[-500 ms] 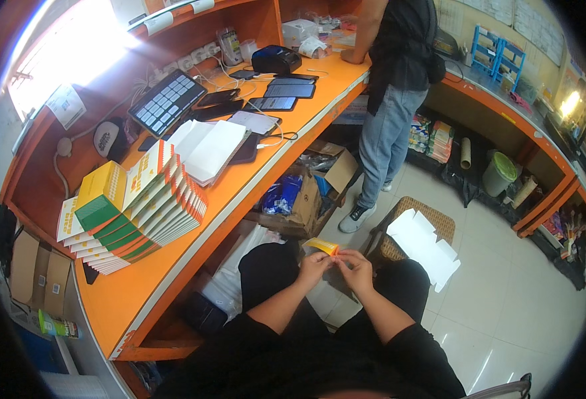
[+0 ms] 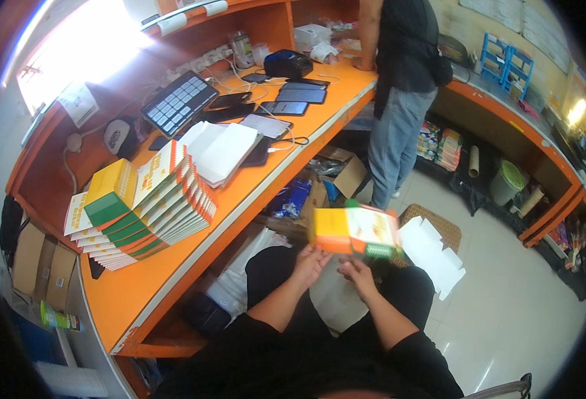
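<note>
A yellow, white, orange and green folding carton (image 2: 353, 229) is held up in front of my knees, its edges smeared by motion. My left hand (image 2: 309, 266) pinches its near left edge between thumb and fingers. My right hand (image 2: 358, 274) is closed at the near right edge, its fingertips partly hidden by the carton. An unfolded carton blank (image 2: 432, 256), white side up, lies on a woven stool (image 2: 448, 230) beyond my right knee. On the orange counter (image 2: 239, 176) to the left stand several stacked cartons (image 2: 150, 206) of matching colours.
A pile of white papers (image 2: 223, 156), several phones (image 2: 293, 100) and a tablet (image 2: 178, 103) lie along the counter. Beneath it are open cardboard boxes (image 2: 346, 176). Another person (image 2: 399, 120) stands at the far end. A green-rimmed bin (image 2: 507, 183) sits under the right-hand bench.
The small folded yellow-orange piece between my hands now shows as a wide printed carton. My hands have moved slightly apart. The view has shifted a little.
</note>
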{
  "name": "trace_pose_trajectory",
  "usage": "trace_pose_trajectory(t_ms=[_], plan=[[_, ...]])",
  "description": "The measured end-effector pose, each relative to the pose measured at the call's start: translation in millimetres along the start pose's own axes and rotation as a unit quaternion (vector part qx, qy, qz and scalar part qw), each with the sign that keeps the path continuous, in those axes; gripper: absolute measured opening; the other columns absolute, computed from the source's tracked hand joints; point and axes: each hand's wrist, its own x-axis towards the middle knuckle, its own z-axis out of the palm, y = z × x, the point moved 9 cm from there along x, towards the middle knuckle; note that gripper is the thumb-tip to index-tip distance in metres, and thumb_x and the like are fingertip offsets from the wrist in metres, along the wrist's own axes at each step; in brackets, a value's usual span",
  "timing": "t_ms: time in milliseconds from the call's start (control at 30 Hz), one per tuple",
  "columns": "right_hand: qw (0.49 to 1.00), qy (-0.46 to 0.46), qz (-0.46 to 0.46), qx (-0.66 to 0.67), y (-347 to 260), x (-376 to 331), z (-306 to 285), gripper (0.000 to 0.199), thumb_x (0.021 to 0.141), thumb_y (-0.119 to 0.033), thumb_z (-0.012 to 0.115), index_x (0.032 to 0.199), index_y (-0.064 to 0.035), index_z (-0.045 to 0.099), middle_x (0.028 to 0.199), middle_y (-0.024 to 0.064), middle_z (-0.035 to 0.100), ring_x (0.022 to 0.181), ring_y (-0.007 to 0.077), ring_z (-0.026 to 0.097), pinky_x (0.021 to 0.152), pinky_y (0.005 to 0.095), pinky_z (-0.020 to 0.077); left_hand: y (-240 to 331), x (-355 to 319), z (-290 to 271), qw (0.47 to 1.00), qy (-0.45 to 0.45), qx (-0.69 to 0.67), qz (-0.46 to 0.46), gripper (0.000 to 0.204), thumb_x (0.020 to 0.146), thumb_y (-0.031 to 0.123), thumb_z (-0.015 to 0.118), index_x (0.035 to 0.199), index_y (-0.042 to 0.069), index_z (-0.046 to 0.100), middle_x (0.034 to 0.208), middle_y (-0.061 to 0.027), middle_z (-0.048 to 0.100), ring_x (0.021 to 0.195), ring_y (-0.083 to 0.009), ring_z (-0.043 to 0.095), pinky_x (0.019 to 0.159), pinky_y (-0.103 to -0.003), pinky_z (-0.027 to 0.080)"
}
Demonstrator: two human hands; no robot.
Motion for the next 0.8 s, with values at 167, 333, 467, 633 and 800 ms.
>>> trace_pose_trajectory(t_ms=[167,333,467,633,800], plan=[[0.968,0.154,-0.121,0.157,-12.0,7.9,-41.2,0.036,0.096,-0.021,0.055,0.119,0.0076,0.056,0.107,0.0102,0.064,0.098,0.0136,0.057,0.086,0.0288,0.0448,-31.3,-2.8,7.1,0.991,-0.080,0.045,-0.094,0.037,0.097,0.019,0.055,0.129,0.003,0.046,0.121,-0.0130,0.057,0.105,-0.0223,0.061,0.096,-0.039,0.049],[0.983,0.101,-0.140,-0.061,-13.3,6.8,-30.3,0.034,0.100,-0.026,0.050,0.114,0.0035,0.060,0.105,0.0067,0.065,0.094,0.0143,0.058,0.086,0.0281,0.0445,0.9,-16.7,20.7,0.742,0.053,0.635,0.206,0.099,0.070,0.024,0.082,0.144,0.002,0.020,0.140,-0.0262,0.035,0.132,-0.0395,0.036,0.108,-0.044,0.033],[0.988,0.050,-0.077,-0.121,-1.2,3.2,-11.1,0.026,0.098,-0.018,0.052,0.110,0.0016,0.063,0.099,0.0075,0.067,0.089,0.0141,0.061,0.079,0.0289,0.0477,-15.2,-36.3,57.6,0.684,-0.107,0.690,0.211,0.080,0.075,0.022,0.078,0.137,0.004,0.032,0.134,-0.0221,0.044,0.124,-0.0362,0.046,0.101,-0.040,0.040],[0.985,0.091,-0.055,0.134,1.4,8.8,-20.7,0.017,0.096,-0.010,0.054,0.105,0.0014,0.061,0.091,0.0105,0.065,0.081,0.0157,0.063,0.072,0.0302,0.0535,-0.4,-36.6,57.6,0.768,-0.080,0.595,0.221,0.039,0.083,0.017,0.072,0.114,0.004,0.053,0.113,-0.0162,0.059,0.105,-0.0301,0.060,0.087,-0.036,0.048],[0.993,0.106,-0.019,0.037,25.5,18.3,-31.2,0.033,0.094,-0.017,0.060,0.117,0.0040,0.049,0.099,0.0106,0.062,0.076,0.0158,0.062,0.071,0.0311,0.0533,18.5,-36.7,49.7,0.824,-0.055,0.477,0.301,0.013,0.086,0.012,0.068,0.082,0.001,0.061,0.092,-0.0099,0.064,0.083,-0.0188,0.063,0.072,-0.029,0.049]])
